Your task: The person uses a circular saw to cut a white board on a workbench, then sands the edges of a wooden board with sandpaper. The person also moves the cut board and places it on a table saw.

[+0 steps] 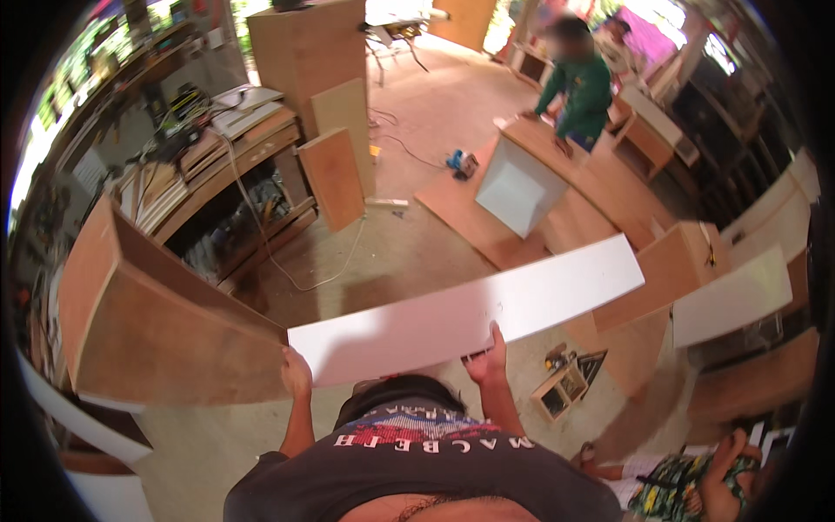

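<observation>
A long white board (470,304) lies across in front of me, held up off the floor and slanting up toward the right. My left hand (297,372) grips its left end at the near corner. Along the near edge, past the middle, my right hand (490,358) holds it with the thumb on top and the fingers underneath, mostly hidden. Just left of the board's left end stands a large open wooden cabinet box (165,331), close to my left hand.
A cluttered workbench (217,148) stands at the far left, with a cord (261,217) trailing to the floor. A blue power tool (461,163) lies ahead. A person in green (583,96) leans over panels (600,191). A small wooden toolbox (559,390) and another person (696,478) are at right.
</observation>
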Motion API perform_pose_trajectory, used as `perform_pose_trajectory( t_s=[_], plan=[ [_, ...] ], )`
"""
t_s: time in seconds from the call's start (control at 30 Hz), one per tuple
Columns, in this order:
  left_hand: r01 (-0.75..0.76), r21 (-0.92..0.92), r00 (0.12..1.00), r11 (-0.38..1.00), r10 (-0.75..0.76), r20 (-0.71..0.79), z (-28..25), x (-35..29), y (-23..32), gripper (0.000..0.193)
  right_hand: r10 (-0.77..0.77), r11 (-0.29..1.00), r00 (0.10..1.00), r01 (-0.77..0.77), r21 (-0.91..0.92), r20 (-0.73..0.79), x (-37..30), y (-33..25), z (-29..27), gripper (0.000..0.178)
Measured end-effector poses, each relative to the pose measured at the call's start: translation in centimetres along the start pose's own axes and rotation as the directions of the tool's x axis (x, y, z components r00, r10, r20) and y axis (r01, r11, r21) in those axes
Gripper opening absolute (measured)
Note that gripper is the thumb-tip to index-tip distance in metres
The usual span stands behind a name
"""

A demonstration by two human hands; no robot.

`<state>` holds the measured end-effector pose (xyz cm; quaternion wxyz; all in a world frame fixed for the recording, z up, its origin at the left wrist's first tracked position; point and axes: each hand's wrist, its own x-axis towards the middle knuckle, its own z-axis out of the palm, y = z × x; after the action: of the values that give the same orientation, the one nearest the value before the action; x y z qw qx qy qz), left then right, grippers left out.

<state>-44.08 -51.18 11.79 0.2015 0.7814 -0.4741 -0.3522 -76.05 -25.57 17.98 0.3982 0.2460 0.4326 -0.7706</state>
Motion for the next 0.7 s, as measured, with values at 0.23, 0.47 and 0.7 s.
perform_pose_trajectory(
  t_s=[0.23,0.47,0.7],
  plan=[
    [-0.202,0.089,0.979,0.975,0.199,0.039,13.7,7.8,16.6,0.083,0.032,0.992,0.999,-0.031,0.119,-0.013,11.6,-10.4,7.3,0.063],
    [-0.263,0.140,0.964,0.955,0.255,0.071,27.4,11.0,31.1,0.082,0.087,0.974,0.988,-0.058,0.221,-0.126,28.1,-21.1,11.8,0.060],
    [-0.334,0.101,0.933,0.937,0.314,0.175,41.4,10.3,49.0,0.079,0.043,0.968,0.979,0.009,0.250,-0.201,42.3,-34.2,17.7,0.052]
  ],
)
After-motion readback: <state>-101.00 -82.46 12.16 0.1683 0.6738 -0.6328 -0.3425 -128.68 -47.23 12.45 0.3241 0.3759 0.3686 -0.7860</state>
